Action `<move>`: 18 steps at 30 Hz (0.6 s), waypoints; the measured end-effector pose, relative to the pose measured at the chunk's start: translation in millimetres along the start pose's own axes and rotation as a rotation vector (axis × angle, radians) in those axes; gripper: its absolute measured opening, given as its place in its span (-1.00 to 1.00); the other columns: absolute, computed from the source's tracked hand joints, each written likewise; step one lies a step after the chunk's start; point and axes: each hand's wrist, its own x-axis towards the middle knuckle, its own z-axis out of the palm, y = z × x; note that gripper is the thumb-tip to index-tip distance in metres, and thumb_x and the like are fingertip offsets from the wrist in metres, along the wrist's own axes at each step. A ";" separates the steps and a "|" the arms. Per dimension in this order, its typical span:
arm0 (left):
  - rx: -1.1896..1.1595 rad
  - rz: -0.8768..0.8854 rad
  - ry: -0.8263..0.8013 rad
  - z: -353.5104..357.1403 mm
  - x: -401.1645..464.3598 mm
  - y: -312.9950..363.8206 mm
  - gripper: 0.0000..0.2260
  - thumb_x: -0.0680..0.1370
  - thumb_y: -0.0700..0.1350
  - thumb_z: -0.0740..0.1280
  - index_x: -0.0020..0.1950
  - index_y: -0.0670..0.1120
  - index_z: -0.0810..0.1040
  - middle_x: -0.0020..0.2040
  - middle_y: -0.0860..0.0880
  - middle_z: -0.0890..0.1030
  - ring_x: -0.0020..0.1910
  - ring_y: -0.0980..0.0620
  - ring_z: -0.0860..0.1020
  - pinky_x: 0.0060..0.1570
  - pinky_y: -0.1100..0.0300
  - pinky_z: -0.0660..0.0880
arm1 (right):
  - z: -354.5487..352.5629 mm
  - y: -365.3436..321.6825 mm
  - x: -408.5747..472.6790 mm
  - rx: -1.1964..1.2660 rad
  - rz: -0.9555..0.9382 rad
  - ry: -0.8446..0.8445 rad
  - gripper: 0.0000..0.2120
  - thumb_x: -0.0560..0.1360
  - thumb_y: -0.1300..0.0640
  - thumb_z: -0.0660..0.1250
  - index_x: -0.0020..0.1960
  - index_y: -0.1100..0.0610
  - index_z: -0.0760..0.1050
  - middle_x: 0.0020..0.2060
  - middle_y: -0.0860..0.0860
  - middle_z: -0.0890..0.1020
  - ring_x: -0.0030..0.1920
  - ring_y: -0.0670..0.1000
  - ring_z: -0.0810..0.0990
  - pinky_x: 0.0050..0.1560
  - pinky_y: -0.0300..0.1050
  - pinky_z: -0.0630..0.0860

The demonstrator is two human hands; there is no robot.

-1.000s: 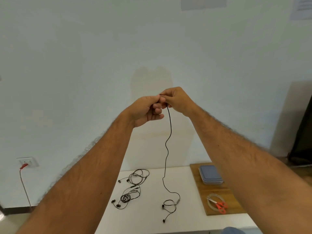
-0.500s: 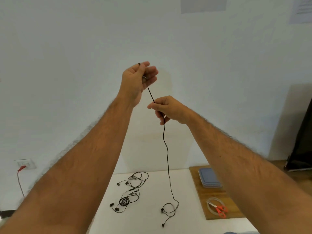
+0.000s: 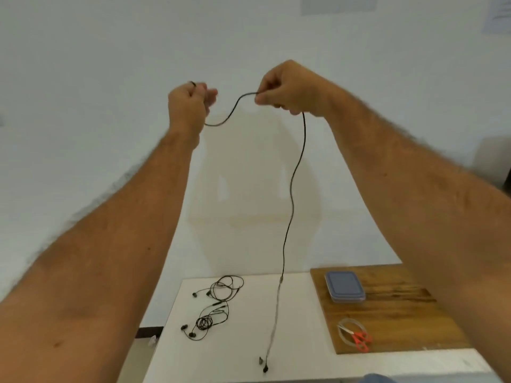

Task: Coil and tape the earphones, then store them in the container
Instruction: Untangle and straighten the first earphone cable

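Observation:
I hold one black earphone cable (image 3: 291,194) high in front of the wall. My left hand (image 3: 189,106) is shut on its plug end. My right hand (image 3: 287,89) pinches the cable further along, and a slack curve sags between the two hands. From my right hand the cable hangs straight down, its two earbuds (image 3: 264,364) dangling low over the white table (image 3: 249,341). Two more tangled black earphones (image 3: 218,302) lie on the table to the left. A closed container with a blue lid (image 3: 344,286) rests on the wooden board (image 3: 392,308).
A clear tape roll (image 3: 351,330) with red-handled scissors (image 3: 359,338) lying across it rests on the board's near part. A white wall stands behind the table. The table's left edge drops to the floor.
My hands have drawn apart sideways, my right hand rising and moving right. The hanging cable has been pulled up, so its coiled lower end has straightened and lifted off the table.

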 end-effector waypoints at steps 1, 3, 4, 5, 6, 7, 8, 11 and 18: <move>0.045 -0.025 -0.036 1.0 -3.6 -5.8 -0.77 0.64 -0.21 0.17 -0.18 -0.05 0.48 -0.21 0.01 0.64 -0.30 0.19 0.62 -0.30 0.29 0.44 | 2.1 -1.4 -1.1 -0.008 -0.009 -0.049 -0.92 0.47 0.13 0.41 -0.16 0.13 0.60 -0.47 -0.06 0.44 -0.48 -0.07 0.33 -0.53 -0.27 0.27; 0.125 -0.066 -0.124 2.6 -11.5 -16.6 -0.80 0.65 -0.22 0.16 -0.14 -0.07 0.49 -0.20 -0.01 0.63 -0.30 0.17 0.61 -0.24 0.26 0.46 | 2.5 0.8 -2.9 0.016 -0.010 -0.104 -0.89 0.47 0.14 0.43 -0.13 0.19 0.62 -0.48 -0.05 0.41 -0.48 -0.06 0.30 -0.52 -0.25 0.23; 0.157 -0.085 -0.167 3.0 -15.9 -21.1 -0.83 0.64 -0.23 0.16 -0.09 -0.10 0.50 -0.20 -0.02 0.63 -0.32 0.18 0.61 -0.23 0.25 0.47 | 1.0 2.3 -4.1 0.038 -0.001 -0.133 -0.88 0.47 0.14 0.44 -0.12 0.21 0.62 -0.49 -0.06 0.40 -0.49 -0.06 0.29 -0.51 -0.24 0.22; 0.181 -0.101 -0.209 2.8 -19.3 -25.1 -0.86 0.64 -0.25 0.16 -0.02 -0.15 0.50 -0.19 -0.03 0.64 -0.33 0.18 0.62 -0.23 0.26 0.47 | -1.0 2.9 -5.4 0.057 0.007 -0.167 -0.89 0.46 0.15 0.44 -0.13 0.20 0.61 -0.51 -0.07 0.39 -0.49 -0.06 0.28 -0.51 -0.24 0.21; 0.198 -0.116 -0.249 2.3 -22.6 -28.3 -0.86 0.64 -0.26 0.15 0.05 -0.19 0.50 -0.19 -0.05 0.64 -0.33 0.17 0.63 -0.22 0.27 0.49 | -3.3 2.4 -6.9 0.066 0.011 -0.201 -0.90 0.46 0.15 0.45 -0.14 0.19 0.61 -0.53 -0.09 0.39 -0.50 -0.07 0.28 -0.51 -0.24 0.21; 0.216 -0.131 -0.286 1.5 -25.2 -31.3 -0.85 0.64 -0.26 0.15 0.10 -0.21 0.50 -0.19 -0.05 0.64 -0.33 0.17 0.64 -0.18 0.25 0.52 | -5.4 1.0 -8.1 0.063 0.015 -0.227 -0.90 0.46 0.15 0.45 -0.14 0.19 0.61 -0.55 -0.11 0.38 -0.50 -0.08 0.27 -0.51 -0.24 0.21; 0.240 -0.142 -0.319 1.1 -27.6 -33.8 -0.83 0.64 -0.25 0.14 0.12 -0.22 0.51 -0.20 -0.05 0.64 -0.33 0.16 0.65 -0.12 0.20 0.54 | -7.4 -1.2 -8.8 0.053 0.018 -0.237 -0.88 0.46 0.14 0.45 -0.13 0.21 0.61 -0.56 -0.12 0.38 -0.51 -0.08 0.27 -0.52 -0.24 0.21; 0.242 -0.177 -0.404 4.7 -36.0 -32.8 -0.78 0.67 -0.21 0.12 0.04 -0.17 0.56 -0.30 -0.02 0.52 -0.38 0.10 0.56 -0.01 0.09 0.56 | -14.3 -8.1 -8.9 0.036 -0.001 -0.184 -0.85 0.48 0.15 0.44 -0.09 0.26 0.62 -0.56 -0.10 0.37 -0.53 -0.10 0.25 -0.52 -0.24 0.20; -0.106 -0.363 -0.561 17.0 -62.9 -22.4 -0.69 0.70 -0.10 0.02 -0.01 -0.14 0.52 -0.37 0.04 0.40 -0.44 0.10 0.33 -0.32 0.17 0.45 | -8.3 -3.3 -7.4 0.080 -0.125 0.096 -0.89 0.51 0.17 0.40 -0.07 0.21 0.65 -0.35 -0.06 0.66 -0.41 -0.14 0.50 -0.33 -0.22 0.47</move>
